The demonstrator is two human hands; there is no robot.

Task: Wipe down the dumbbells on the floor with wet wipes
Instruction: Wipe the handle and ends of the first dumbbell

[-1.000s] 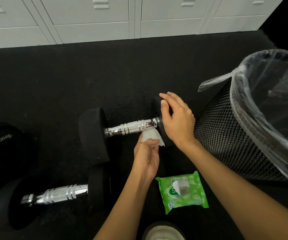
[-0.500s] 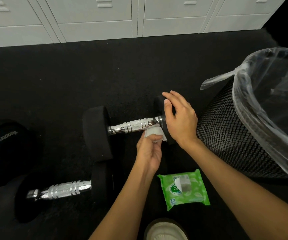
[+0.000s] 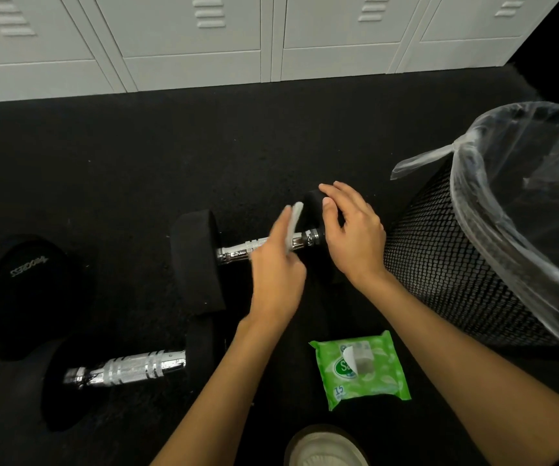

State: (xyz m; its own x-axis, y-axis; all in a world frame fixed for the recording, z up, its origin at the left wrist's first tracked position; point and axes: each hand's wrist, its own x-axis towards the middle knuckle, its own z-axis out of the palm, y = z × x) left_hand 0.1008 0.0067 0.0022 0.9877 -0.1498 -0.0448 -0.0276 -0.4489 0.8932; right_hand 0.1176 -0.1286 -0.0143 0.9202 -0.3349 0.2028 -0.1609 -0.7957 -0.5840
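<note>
1. Dumbbells on the speckled black rubber floor (image 3: 136,156) number two in plain sight, each a ribbed chrome handle between round matte-black heads. The far dumbbell (image 3: 237,253) lies mid-floor just beside the bin; the near dumbbell (image 3: 126,368) lies at lower left.
2. One white wet wipe (image 3: 294,220) sits against the far handle's right end, pinched in the grip of the blurred left hand (image 3: 276,280).
3. The right hand (image 3: 352,237) has its grip curled over that dumbbell's right head, thumb on the inner face.
4. One green glossy wipe pack (image 3: 362,371), flap peeled back, lies between the forearms.
5. One round black weight (image 3: 29,280) with pale lettering sits far left.
6. One black mesh wastebasket (image 3: 439,264) carries a clear plastic liner (image 3: 493,183).
7. Pale louvred lockers (image 3: 190,45) line the back; one pale shoe (image 3: 325,449) shows below.
</note>
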